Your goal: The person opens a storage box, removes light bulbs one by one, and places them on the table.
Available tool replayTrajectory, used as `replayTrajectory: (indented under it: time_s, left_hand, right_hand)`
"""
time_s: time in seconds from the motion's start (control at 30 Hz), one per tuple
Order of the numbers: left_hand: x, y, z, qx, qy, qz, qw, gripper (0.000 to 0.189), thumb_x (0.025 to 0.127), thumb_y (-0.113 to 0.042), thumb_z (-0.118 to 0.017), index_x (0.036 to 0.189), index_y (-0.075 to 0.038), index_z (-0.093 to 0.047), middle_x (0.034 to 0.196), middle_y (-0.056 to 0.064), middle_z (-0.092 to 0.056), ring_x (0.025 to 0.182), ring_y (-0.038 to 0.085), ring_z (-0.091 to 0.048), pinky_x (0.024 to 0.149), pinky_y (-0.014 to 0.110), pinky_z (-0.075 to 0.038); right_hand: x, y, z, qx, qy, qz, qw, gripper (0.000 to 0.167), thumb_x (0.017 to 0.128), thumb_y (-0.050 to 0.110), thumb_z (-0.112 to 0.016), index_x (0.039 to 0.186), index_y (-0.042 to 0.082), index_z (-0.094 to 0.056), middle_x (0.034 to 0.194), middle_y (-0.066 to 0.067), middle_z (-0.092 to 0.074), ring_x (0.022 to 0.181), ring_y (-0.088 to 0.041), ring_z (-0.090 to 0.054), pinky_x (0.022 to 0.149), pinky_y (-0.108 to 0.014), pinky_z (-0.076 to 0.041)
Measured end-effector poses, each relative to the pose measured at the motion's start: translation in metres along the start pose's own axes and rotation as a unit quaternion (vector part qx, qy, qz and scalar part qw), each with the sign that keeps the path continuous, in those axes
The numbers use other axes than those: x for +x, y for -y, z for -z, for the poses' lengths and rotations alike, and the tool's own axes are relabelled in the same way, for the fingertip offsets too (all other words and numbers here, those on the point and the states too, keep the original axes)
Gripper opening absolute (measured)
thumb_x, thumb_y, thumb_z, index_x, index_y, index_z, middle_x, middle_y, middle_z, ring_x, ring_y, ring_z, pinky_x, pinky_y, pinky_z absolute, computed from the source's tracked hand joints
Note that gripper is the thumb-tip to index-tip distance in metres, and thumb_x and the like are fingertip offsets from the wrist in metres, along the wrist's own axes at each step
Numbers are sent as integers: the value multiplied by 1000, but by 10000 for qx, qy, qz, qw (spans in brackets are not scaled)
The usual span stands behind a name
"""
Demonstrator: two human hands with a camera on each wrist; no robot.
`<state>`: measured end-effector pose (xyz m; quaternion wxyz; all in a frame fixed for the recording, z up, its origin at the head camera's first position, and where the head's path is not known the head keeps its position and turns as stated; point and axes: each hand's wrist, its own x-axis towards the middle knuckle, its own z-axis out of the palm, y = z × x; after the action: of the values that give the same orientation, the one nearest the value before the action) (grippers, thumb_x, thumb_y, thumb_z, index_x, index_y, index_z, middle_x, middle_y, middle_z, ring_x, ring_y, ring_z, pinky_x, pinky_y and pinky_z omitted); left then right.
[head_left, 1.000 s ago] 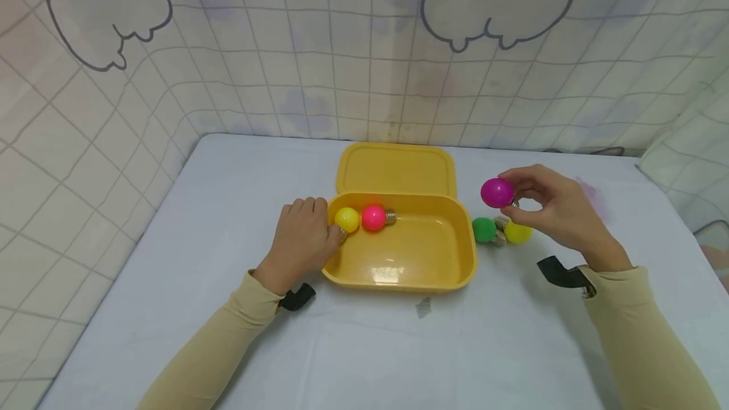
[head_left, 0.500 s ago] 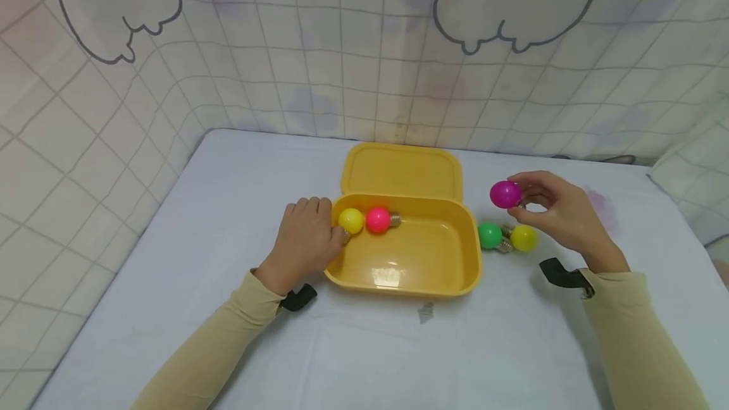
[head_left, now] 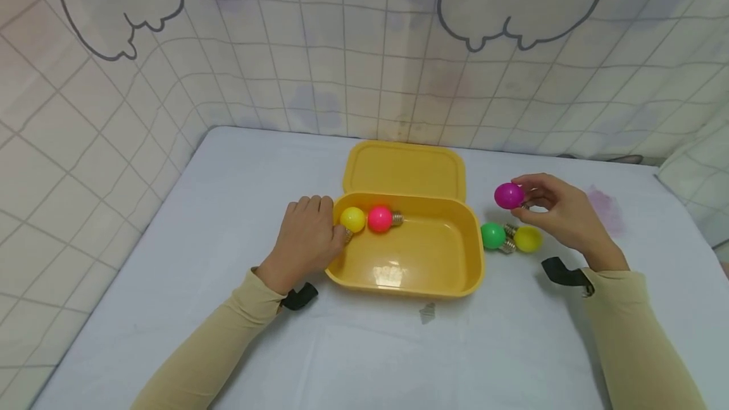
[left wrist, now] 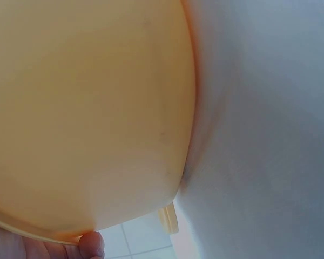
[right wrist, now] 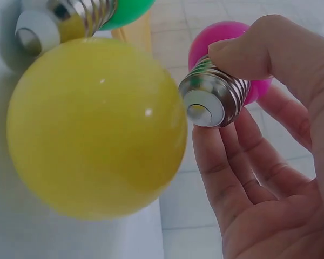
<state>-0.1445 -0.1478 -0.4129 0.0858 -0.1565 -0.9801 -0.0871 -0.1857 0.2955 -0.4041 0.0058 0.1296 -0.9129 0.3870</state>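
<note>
Between thumb and fingers, my right hand (head_left: 560, 214) pinches a magenta light bulb (head_left: 509, 195) by its screw base, held above the table. Just below it a green bulb (head_left: 493, 235) and a yellow bulb (head_left: 528, 240) lie beside the box's right wall, their metal bases together. My left hand (head_left: 307, 239) grips the left rim of a yellow plastic box (head_left: 438, 277), fingers outside and thumb over the edge. Inside the box, at its left, lie another yellow bulb (head_left: 352, 219), its base partly hidden by the thumb, and a pink bulb (head_left: 380, 219).
The box's lid (head_left: 404, 169) lies folded back behind it. A white cloth covers the table (head_left: 376, 353), with a small grey mark (head_left: 427, 313) in front of the box. A grid-patterned curtain (head_left: 319, 49) hangs along the back and left.
The head view has shifted slightly, so the scene sits a little further right. My right hand still pinches the magenta bulb, and my left hand keeps its grip on the box rim.
</note>
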Motion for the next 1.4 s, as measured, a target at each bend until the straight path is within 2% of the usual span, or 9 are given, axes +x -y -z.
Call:
replayTrajectory:
  time_s: [0.33, 0.6, 0.7, 0.87, 1.07, 1.2, 1.4]
  left_hand:
    - [1, -2, 3, -30, 72, 14, 10000, 18, 90, -22, -50, 84, -5, -47, 73, 7, -42, 67, 25, -40, 67, 34, -29]
    - [0, -1, 3, -57, 154, 74, 9998, 18, 90, -22, -50, 85, -5, -46, 74, 8, -42, 69, 25, -40, 69, 35, -29]
    - [0, -1, 3, -50, 169, 85, 9998, 18, 90, -22, -50, 86, -5, -47, 74, 8, -43, 70, 25, -40, 68, 35, -29]
    - [1, -3, 4, -54, 217, 132, 9997, 18, 91, -22, -51, 87, -4, -48, 75, 8, -43, 71, 26, -41, 69, 35, -30]
    - [1, -3, 2, 5, 119, 89, 9999, 18, 90, -21, -50, 86, -4, -48, 74, 8, -43, 69, 25, -40, 67, 34, -29]
    - [1, -3, 3, -6, 66, 67, 10000, 17, 90, -21, -50, 85, -4, -48, 74, 8, -43, 69, 25, -40, 67, 34, -29]
    - [1, -4, 3, -47, 183, 113, 9998, 18, 91, -22, -50, 86, -5, -48, 75, 8, -43, 70, 26, -41, 68, 34, -29]
  right_hand:
    - [0, -10, 3, -126, 253, -375, 9989, 52, 92, 21, -77, 140, 11, -59, 126, -14, -67, 93, 12, -58, 82, -1, -46]
    - [2, -13, 1, -227, 438, -585, 9971, 50, 94, 24, -74, 140, 13, -59, 128, -16, -68, 94, 10, -56, 81, -2, -45]
    - [3, -14, 1, -277, 482, -675, 9962, 50, 94, 25, -74, 140, 14, -59, 128, -16, -68, 96, 5, -58, 81, -3, -45]
    - [4, -15, 0, -358, 590, -830, 9942, 51, 93, 27, -75, 140, 15, -59, 128, -15, -68, 104, -13, -60, 82, -5, -45]
    - [5, -17, 0, -306, 725, -852, 9932, 53, 94, 32, -75, 141, 14, -58, 130, -17, -67, 113, -30, -63, 82, -8, -46]
    - [6, -17, 1, -276, 925, -957, 9907, 55, 95, 35, -73, 143, 14, -57, 133, -18, -65, 118, -35, -63, 82, -9, -46]
    - [7, -16, 1, -340, 1032, -1014, 9889, 55, 95, 37, -72, 143, 14, -57, 134, -19, -65, 118, -36, -63, 83, -12, -47]
